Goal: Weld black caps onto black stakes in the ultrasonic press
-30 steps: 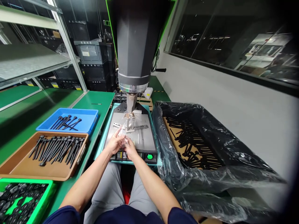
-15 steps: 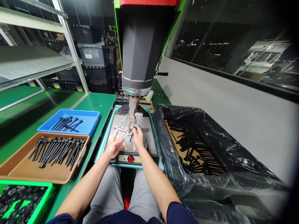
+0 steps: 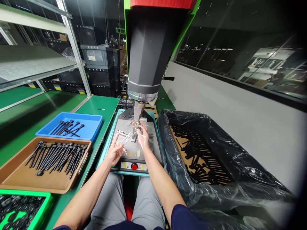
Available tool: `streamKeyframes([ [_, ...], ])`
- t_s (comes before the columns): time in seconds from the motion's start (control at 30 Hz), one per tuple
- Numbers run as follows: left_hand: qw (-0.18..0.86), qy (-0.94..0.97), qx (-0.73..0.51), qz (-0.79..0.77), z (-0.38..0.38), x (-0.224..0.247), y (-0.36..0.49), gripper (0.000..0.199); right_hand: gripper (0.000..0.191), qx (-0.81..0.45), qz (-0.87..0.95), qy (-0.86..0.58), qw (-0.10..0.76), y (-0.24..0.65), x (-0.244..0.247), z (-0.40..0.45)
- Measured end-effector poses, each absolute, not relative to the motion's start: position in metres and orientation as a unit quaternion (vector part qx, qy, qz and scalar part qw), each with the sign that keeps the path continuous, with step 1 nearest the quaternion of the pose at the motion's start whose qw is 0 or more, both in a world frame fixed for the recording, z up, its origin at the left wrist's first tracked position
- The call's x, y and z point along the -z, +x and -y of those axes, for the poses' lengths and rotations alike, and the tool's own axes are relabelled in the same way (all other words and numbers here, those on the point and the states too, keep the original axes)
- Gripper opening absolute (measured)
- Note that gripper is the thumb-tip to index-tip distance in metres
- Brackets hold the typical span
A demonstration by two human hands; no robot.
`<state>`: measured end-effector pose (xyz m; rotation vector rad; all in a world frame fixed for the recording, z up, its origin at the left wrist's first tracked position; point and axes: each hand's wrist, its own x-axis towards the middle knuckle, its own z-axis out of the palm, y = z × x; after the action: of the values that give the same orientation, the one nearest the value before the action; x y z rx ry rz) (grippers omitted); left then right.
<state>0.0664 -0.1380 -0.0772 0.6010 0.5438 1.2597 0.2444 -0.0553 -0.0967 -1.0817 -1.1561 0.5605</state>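
My left hand [image 3: 115, 152] is closed around several thin white strips [image 3: 126, 138], whose ends stick out toward the middle of the machine's base. In my right hand [image 3: 144, 136], just below the tool tip, a black rod with a wider head [image 3: 135, 139] is pinched, pointing down and partly hidden by the fingers. White lines also run across the back of this hand. Between and beyond my hands stands a metal fixture [image 3: 134, 124] beneath the machine's tapered grey horn [image 3: 138, 110]. A slotted metal bar [image 3: 122, 132] lies on the plate by my left fingers.
The machine's grey head [image 3: 146, 54] hangs over the base plate [image 3: 122, 122]. A red button [image 3: 134, 166] sits at its front. On the left are a blue tray [image 3: 93, 131], a brown tray [image 3: 21, 179] and a green bin [image 3: 45, 210]. A plastic-lined box [image 3: 242, 159] of black rods stands right.
My right hand has turned a little, its fingers reaching higher beside the fixture. The white strips have shifted toward the right hand. The view has moved slightly.
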Motion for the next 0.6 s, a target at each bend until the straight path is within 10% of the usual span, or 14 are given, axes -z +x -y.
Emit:
streamKeyframes([
  [0.6, 0.728, 0.301, -0.564, -0.249, 0.126, 0.076, 0.068, 0.082, 0.041, -0.319, 0.445, -0.503, 0.669, 0.24, 0.085, 0.015],
])
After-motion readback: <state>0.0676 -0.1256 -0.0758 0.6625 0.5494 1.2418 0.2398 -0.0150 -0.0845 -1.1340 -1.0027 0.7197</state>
